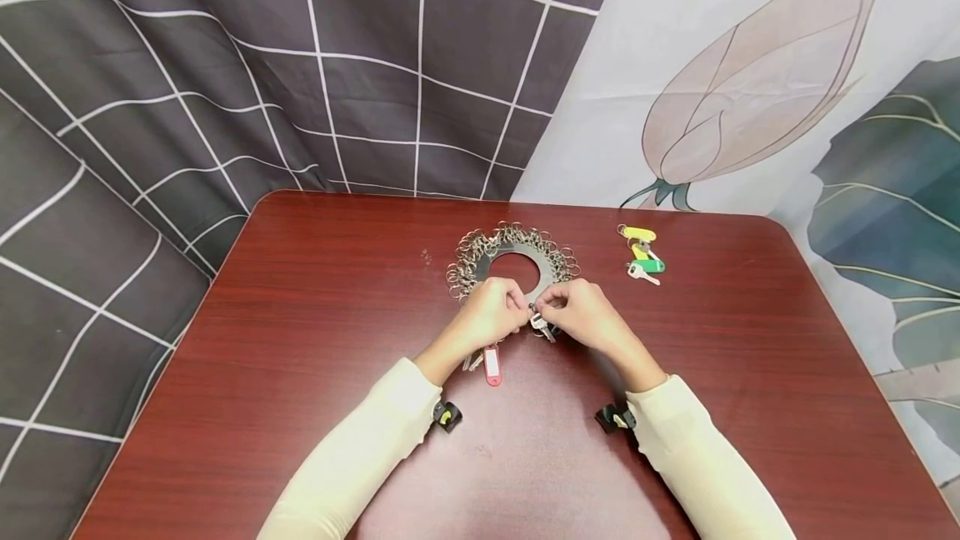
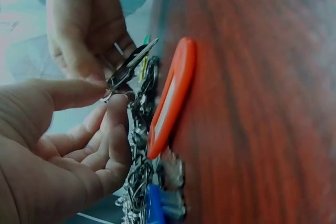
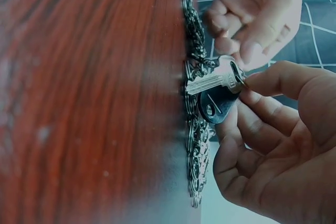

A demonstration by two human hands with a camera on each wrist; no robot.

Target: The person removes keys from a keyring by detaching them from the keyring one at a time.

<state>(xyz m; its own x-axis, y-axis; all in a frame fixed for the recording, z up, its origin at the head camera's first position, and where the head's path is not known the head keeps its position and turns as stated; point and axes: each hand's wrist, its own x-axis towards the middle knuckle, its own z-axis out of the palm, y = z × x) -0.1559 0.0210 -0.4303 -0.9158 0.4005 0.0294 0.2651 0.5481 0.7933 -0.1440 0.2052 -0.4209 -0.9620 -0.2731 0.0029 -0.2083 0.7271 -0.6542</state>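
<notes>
A silver key (image 3: 210, 81) and a black key tag (image 3: 218, 107) hang from a small ring (image 3: 240, 81). My right hand (image 1: 585, 315) pinches that ring between thumb and forefinger. Opposite it, my left hand (image 1: 491, 312) holds thumb and forefinger together on a small metal piece close to the same key, its other fingers curled below. Both hands meet at the near side of a flat grey metal ring (image 1: 546, 273), which carries many small split rings and clasps. Beneath the left wrist lie a red key tag (image 1: 492, 365) and keys (image 1: 475, 362); a blue tag (image 2: 154, 203) shows in the left wrist view.
To the right on the brown table (image 1: 360, 290) lie yellow key tags (image 1: 639, 233), a green key tag (image 1: 649, 266) and a silver key (image 1: 642, 274). A dark checked curtain (image 1: 360, 98) and a pale printed curtain (image 1: 600, 90) hang behind the table.
</notes>
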